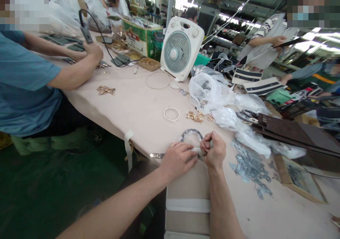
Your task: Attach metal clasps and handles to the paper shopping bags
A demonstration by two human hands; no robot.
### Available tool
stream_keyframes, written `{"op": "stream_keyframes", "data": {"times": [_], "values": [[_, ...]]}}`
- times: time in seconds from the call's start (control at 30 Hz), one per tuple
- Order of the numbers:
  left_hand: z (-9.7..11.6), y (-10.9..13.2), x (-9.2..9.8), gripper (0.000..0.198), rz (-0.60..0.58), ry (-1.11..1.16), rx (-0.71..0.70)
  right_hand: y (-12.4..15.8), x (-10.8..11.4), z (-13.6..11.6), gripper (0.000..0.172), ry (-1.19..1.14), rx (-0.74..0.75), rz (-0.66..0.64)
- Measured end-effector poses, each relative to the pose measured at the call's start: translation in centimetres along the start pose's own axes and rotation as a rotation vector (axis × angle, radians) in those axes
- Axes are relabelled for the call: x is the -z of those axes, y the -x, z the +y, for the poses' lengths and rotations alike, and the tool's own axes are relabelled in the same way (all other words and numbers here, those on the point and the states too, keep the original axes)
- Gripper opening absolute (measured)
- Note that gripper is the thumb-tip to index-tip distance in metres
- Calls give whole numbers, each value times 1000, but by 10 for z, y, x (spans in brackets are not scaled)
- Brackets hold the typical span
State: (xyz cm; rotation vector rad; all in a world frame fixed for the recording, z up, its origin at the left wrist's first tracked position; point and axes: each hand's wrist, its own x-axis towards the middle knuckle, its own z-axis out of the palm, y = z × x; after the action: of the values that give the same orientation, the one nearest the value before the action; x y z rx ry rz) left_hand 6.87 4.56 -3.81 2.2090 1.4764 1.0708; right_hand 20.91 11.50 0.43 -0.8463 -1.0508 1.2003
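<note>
A beige bag panel (189, 189) with white cross bands lies at the table's front edge, running down toward my body. Beyond its far end arches a dark bag handle (191, 131) wrapped in clear plastic. My left hand (178, 159) presses on the panel's far end, fingers curled over it near a small metal fitting (198, 155). My right hand (214, 149) is closed in a fist beside that fitting, around a tool whose greyish handle (211, 143) shows between the fingers; its kind is mostly hidden. A shiny metal strip (157, 155) juts out left of my left hand.
Gold fittings (194, 116) and a tape roll (171, 114) lie ahead. Flat grey metal pieces (251, 166) spread at right beside a cardboard tray (300, 178). Plastic bags (209, 92) and a white fan (180, 49) stand farther back. A co-worker (29, 76) sits at left.
</note>
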Motion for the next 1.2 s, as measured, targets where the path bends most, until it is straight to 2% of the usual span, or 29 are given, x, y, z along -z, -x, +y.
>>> {"op": "stream_keyframes", "data": {"times": [0.2, 0.4, 0.53, 0.63, 0.7, 0.77, 0.87, 0.93, 1.1, 1.13, 1.2], "values": [[2, 0, 0, 16, -1, -29, -2, -4, 2, 8, 41, 68, -37, -55], [4, 0, -3, 14, -18, -29, -2, 16, 11, 11, 41, 191, 58, -101], [1, -1, -2, 18, -34, 8, 11, 23, 7, -8, 37, 21, 130, -78], [-3, -2, -2, 27, -46, 25, 7, 22, 0, -26, 33, -93, 247, -70], [-5, -2, -2, 27, -49, 25, 4, 22, -2, -29, 33, -109, 309, -79], [-6, -3, -3, 27, -47, 26, 3, 23, -2, -22, 34, -49, 285, -81], [-8, -3, -4, 28, -51, 35, 2, 26, 1, -7, 37, 37, 167, -80], [-8, -3, -5, 28, -56, 38, 4, 27, 2, -7, 37, 26, 159, -90], [-8, -4, -6, 28, -49, 32, 17, 28, -3, -25, 33, -49, 414, -62], [-8, -4, -6, 28, -48, 33, 16, 28, -4, -23, 34, -28, 398, -59], [-8, -4, -6, 28, -52, 35, 10, 28, -1, -15, 35, 40, 256, -77]]}}
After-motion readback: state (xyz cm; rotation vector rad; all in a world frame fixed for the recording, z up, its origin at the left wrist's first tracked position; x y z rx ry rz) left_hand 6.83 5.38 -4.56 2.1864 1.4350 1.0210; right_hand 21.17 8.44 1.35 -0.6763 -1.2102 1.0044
